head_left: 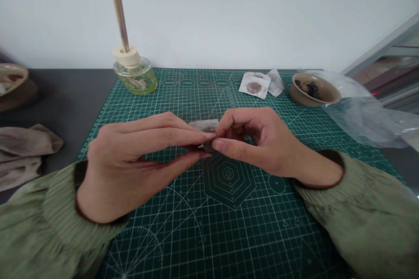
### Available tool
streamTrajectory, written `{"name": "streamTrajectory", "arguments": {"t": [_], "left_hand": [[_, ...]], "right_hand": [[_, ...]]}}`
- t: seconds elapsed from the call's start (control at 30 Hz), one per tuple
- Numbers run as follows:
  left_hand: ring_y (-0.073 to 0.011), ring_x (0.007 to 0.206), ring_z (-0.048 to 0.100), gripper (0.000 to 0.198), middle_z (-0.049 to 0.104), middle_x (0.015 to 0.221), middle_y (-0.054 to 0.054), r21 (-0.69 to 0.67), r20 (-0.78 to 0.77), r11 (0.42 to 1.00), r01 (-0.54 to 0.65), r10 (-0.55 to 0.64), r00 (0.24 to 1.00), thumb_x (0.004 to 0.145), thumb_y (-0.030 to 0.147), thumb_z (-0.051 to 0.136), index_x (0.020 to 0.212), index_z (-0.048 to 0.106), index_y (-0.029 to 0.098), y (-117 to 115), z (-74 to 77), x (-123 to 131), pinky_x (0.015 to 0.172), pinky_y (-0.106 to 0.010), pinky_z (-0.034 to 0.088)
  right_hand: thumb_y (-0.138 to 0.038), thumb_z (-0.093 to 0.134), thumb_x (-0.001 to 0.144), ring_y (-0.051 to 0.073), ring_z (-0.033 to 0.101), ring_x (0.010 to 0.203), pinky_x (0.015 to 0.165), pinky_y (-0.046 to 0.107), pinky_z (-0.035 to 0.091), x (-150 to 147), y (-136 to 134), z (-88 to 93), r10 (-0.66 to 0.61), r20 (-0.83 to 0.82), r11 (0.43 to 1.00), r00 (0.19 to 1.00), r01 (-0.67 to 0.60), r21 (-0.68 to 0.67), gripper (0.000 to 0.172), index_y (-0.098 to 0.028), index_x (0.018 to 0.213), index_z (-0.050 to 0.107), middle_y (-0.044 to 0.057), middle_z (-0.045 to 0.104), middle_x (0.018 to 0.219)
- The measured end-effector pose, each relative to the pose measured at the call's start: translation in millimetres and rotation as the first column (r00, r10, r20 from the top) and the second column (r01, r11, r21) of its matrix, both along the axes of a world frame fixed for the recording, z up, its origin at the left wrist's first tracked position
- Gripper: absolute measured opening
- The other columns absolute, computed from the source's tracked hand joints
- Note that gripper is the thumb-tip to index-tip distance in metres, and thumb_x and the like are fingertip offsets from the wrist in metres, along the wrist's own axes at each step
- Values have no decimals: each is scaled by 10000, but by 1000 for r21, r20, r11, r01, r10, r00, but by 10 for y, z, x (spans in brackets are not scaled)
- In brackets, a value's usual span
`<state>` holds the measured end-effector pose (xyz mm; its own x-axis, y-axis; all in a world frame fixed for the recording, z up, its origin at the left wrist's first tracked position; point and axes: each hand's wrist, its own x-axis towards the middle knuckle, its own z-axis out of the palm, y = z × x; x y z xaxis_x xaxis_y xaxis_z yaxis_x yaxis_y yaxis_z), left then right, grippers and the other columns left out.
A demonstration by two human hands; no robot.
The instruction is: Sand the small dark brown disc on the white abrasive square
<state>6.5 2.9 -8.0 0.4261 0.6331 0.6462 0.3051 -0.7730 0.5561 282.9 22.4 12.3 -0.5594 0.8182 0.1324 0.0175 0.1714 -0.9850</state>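
Note:
Both my hands meet above the middle of the green cutting mat (225, 226). A small greyish-white pouch, looking like thin paper or a tea bag (204, 124), shows just behind my fingertips. My left hand (144, 157) reaches in from the left, long fingers straight and together, pinching the pouch against the thumb. My right hand (258, 139) pinches its right end between thumb and curled fingers. A small dark bit (208, 147) shows between the fingertips; what it is I cannot make out. Most of the pouch is hidden by my fingers.
A reed diffuser bottle (135, 76) stands at the back left. Two flat whitish pouches (262, 85), one round-stained, lie at the back right beside a brown bowl (296, 95) of dark pieces. Clear plastic (360, 117) lies right; another bowl (16, 96) and a brown cloth (29, 144) lie left.

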Motion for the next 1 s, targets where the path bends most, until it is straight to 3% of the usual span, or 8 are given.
{"name": "streamTrajectory", "arguments": {"t": [0.2, 0.33, 0.53, 0.77, 1.0], "left_hand": [[-211, 1026, 941, 250, 972, 1250, 49, -3, 2, 1000, 8, -8, 1000, 1184, 233, 928, 1335, 963, 428, 11, -27, -9, 950, -351, 835], [-208, 1048, 944, 230, 967, 1230, 43, 21, -23, 1000, 7, -7, 1000, 1183, 206, 921, 1314, 942, 394, -5, -11, -19, 980, -339, 829], [-193, 1033, 938, 202, 963, 1216, 31, 14, -96, 999, -30, 31, 995, 1204, 167, 885, 1278, 916, 353, -63, 99, -6, 957, -319, 818], [-169, 1078, 939, 204, 960, 1240, 46, 19, -96, 999, -27, 29, 995, 1196, 148, 895, 1267, 918, 338, -47, 57, 8, 1021, -274, 795], [-176, 1002, 939, 210, 974, 1220, 54, 3, -44, 1000, -2, 2, 999, 1182, 193, 912, 1244, 955, 389, 4, 20, 3, 980, -294, 810]], "right_hand": [[-327, 1015, 1087, 88, 595, 581, 503, 199, 448, 19, 11, -34, 37, -22, 999, 999, -37, 4, 286, -165, 964, 813, -40, 738, 746], [-280, 1021, 1041, 88, 577, 574, 494, 205, 413, 20, 16, -6, 47, 3, 999, 999, -47, -12, 258, -172, 975, 797, -52, 719, 738], [-247, 913, 1032, 127, 646, 632, 539, 232, 476, 36, 4, 27, 59, 67, 998, 996, -59, -3, 158, -187, 1061, 770, -35, 742, 786], [-165, 1073, 933, 103, 556, 591, 534, 224, 401, 21, 20, -8, 72, 52, 996, 996, -69, -54, 318, -188, 1058, 780, -80, 713, 694], [-110, 1118, 859, 112, 619, 649, 572, 221, 456, 43, 24, -41, 123, 73, 991, 990, -119, -59, 490, -223, 1133, 728, -98, 734, 747]]}}
